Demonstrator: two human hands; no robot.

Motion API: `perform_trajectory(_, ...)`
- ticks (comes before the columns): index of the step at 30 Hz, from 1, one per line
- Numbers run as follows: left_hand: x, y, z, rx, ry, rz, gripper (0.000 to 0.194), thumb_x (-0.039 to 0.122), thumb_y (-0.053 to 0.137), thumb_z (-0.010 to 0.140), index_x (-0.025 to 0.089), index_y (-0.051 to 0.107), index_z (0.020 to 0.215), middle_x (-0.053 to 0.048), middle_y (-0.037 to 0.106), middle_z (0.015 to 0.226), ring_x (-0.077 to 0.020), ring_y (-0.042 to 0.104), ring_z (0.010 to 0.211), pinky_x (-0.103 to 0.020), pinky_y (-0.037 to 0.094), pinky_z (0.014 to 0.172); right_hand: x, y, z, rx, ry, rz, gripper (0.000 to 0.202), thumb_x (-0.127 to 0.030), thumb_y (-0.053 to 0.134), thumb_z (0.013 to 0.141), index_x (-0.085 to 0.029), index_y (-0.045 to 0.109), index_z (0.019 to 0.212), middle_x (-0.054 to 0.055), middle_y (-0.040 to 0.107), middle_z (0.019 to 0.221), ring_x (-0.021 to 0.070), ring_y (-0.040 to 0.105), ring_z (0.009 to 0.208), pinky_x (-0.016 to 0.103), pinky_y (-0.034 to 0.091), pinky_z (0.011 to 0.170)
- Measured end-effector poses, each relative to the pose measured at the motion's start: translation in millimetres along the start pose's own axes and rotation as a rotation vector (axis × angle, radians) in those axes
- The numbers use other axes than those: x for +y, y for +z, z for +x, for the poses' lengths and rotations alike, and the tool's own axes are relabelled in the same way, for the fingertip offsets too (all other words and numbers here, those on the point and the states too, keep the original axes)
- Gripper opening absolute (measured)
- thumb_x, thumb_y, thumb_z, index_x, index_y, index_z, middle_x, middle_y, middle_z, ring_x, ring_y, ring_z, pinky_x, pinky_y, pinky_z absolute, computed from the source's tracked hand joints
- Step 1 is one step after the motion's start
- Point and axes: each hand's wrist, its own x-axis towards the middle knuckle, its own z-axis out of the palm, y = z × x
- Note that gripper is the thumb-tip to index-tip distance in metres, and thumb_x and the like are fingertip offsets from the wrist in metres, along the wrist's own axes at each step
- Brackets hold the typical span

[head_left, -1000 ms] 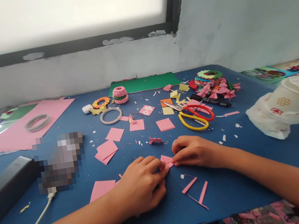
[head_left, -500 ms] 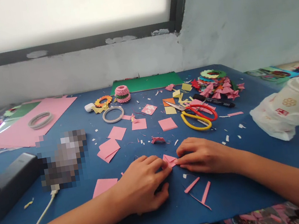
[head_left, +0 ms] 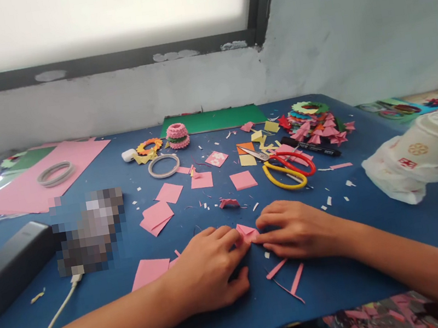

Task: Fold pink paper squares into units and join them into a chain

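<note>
A small folded piece of pink paper [head_left: 247, 231] lies on the blue table between my hands, its creased triangular flaps facing up. My left hand [head_left: 214, 267] grips its left side, with the index fingertip pressed on the paper and the thumb curled below. From the other side, my right hand [head_left: 296, 229] pinches the right corner with its fingertips. Just beyond them sits a small folded pink piece [head_left: 229, 202]. Thin pink strips [head_left: 297, 279] lie below my right hand. Square pink sheets [head_left: 156, 218] are spread to the upper left of my left hand.
Scissors [head_left: 288, 169] with red and yellow handles lie beyond my right hand, beside a black marker [head_left: 311, 146]. A cup [head_left: 435, 141] in a plastic bag stands at the right. Tape rolls [head_left: 164, 165], a pixelated object [head_left: 96, 228] and a black box [head_left: 15, 268] are at left.
The view has shifted slightly, moving the table items a little to the left. Both hands stay on the folded pink paper, with hardly any movement.
</note>
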Motion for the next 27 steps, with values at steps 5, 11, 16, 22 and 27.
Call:
perform_trajectory(5,-4.8,-5.1,-3.4,0.030,0.004,-0.084,0.023,0.027,0.050,0.079,0.018,0.067,0.093,-0.005,0.065,0.096,-0.0207,0.060,0.086,-0.035,0.049,0.076,3.5,-3.9,0.0,0.034,0.095,0.115,0.020,-0.019,0.048,0.086,-0.018,0.068,0.089,0.006,0.060,0.083,0.0171,0.053,0.080,0.030,0.044,0.072)
perform_trajectory(11,-14.8,-5.5,0.5,0.053,-0.012,-0.198,0.018,0.021,0.052,0.080,0.018,0.069,0.076,-0.004,0.067,0.088,-0.0167,0.062,0.078,-0.029,0.049,0.073,5.6,-1.4,4.7,0.078,0.165,0.298,0.014,-0.021,0.052,0.084,-0.016,0.065,0.081,0.006,0.061,0.086,0.0158,0.055,0.081,0.029,0.044,0.075)
perform_trajectory(16,-18.6,0.0,4.9,0.074,-0.087,-0.297,0.013,0.022,0.055,0.081,0.016,0.066,0.078,-0.004,0.066,0.089,-0.0155,0.061,0.080,-0.028,0.049,0.075,7.7,6.8,10.4,0.057,0.160,0.211,0.017,-0.028,0.054,0.086,-0.018,0.065,0.094,0.007,0.062,0.091,0.0168,0.054,0.082,0.030,0.043,0.076)
perform_trajectory(22,-11.8,3.0,10.2,0.057,-0.168,-0.223,0.012,0.022,0.054,0.083,0.015,0.061,0.077,-0.005,0.061,0.084,-0.0176,0.057,0.081,-0.030,0.049,0.074,8.7,8.5,11.8,0.054,0.072,0.052,0.021,-0.029,0.048,0.090,-0.019,0.066,0.089,0.006,0.061,0.085,0.0157,0.053,0.075,0.028,0.042,0.069)
perform_trajectory(27,-10.3,3.6,11.1,0.066,-0.152,-0.190,0.015,0.019,0.049,0.085,0.015,0.061,0.077,-0.005,0.060,0.084,-0.0177,0.056,0.081,-0.031,0.048,0.076,7.4,10.4,14.4,0.062,0.043,0.092,0.019,-0.024,0.046,0.090,-0.018,0.064,0.085,0.006,0.061,0.085,0.0155,0.053,0.075,0.027,0.043,0.070)
